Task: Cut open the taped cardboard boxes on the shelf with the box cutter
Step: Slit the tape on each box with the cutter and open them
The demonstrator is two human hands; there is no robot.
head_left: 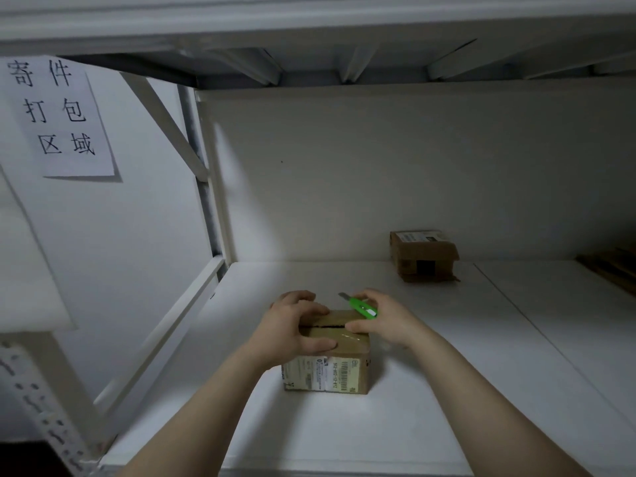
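Note:
A small cardboard box [330,370] with a shipping label on its near side stands on the white shelf [447,356]. A dark slit runs along its taped top seam. My left hand [292,325] grips the box's top left part, thumb on the near flap. My right hand [382,318] holds a green box cutter [361,307] with the blade out, pointing up and left, while its thumb touches the top near the seam. A second cardboard box [423,254] sits at the back of the shelf against the wall, its front flap ragged.
A paper sign [58,115] with handwritten characters hangs on the left wall. White shelf posts and a diagonal brace [165,118] stand at the left. Another shelf board runs overhead. Something brown [612,266] lies at the far right edge.

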